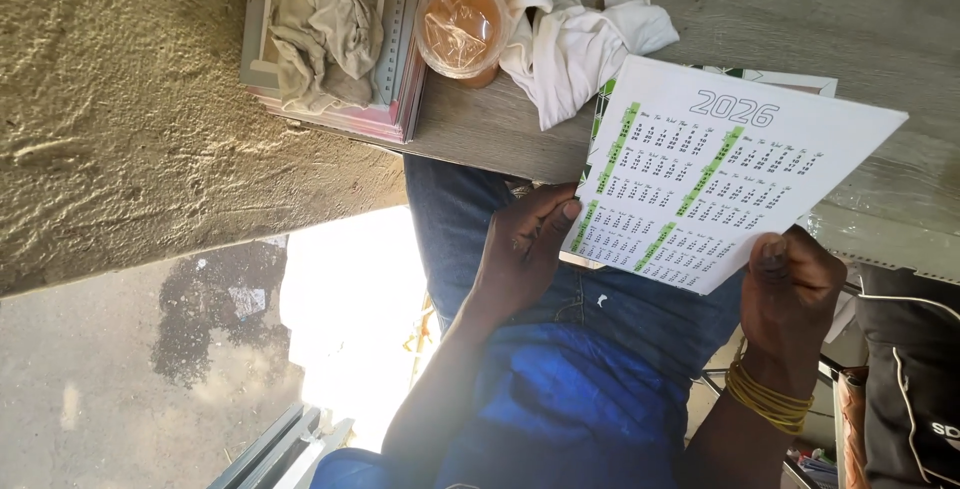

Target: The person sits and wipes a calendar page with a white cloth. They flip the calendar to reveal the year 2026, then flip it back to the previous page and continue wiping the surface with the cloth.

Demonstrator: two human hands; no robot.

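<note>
An outdoor roadside work spot: a weathered wooden table [760,9] stands beside rough concrete ground [120,99] in sunlight.

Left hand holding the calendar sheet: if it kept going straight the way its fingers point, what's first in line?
The left hand points up-right across the calendar sheet, which it already grips. Beyond that, probably the white cloth on the table, though depth is unclear.

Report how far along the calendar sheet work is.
Done: nothing shows as finished. In hand: the left hand and right hand grip the calendar sheet by its near edge, above the table. Left: another sheet lies beneath; the drink cup and white cloth sit beyond.
</note>
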